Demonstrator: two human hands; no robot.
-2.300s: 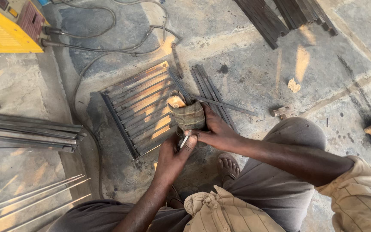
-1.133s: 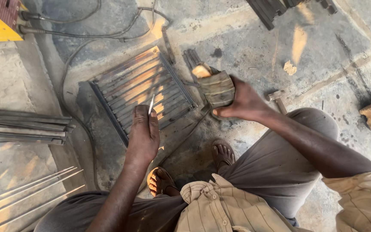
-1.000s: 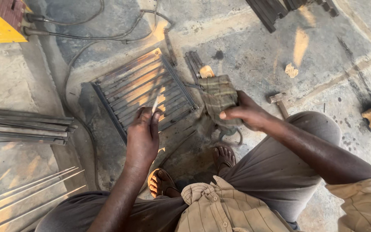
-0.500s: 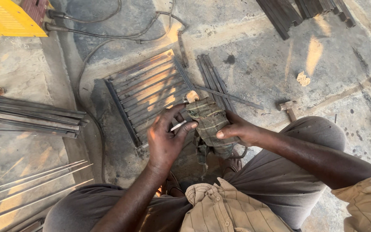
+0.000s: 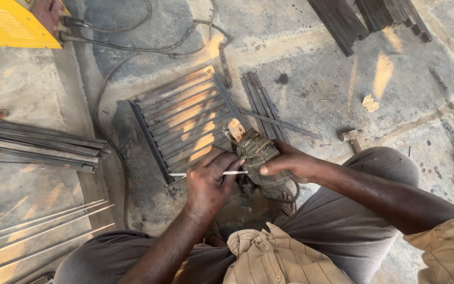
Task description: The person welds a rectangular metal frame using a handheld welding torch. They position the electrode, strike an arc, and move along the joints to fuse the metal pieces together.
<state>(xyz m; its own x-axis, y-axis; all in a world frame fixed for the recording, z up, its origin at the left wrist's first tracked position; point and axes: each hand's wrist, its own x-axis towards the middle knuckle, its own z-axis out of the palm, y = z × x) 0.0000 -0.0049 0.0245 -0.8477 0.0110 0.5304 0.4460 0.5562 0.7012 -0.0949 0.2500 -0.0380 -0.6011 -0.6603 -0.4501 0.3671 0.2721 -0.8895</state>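
Head view: left hand (image 5: pixel 208 184) pinches thin welding rod (image 5: pixel 206 173), long axis lying left-right, tip toward cloth-wrapped holder (image 5: pixel 256 155). Right hand (image 5: pixel 290 165) closed round holder, just beside rod tip, above metal grille (image 5: pixel 182 123) on floor.

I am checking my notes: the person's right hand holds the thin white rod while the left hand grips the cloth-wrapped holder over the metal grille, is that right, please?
Not quite: the head view shows the hands swapped. The left hand holds the thin white rod, and the right hand grips the cloth-wrapped holder over the metal grille.
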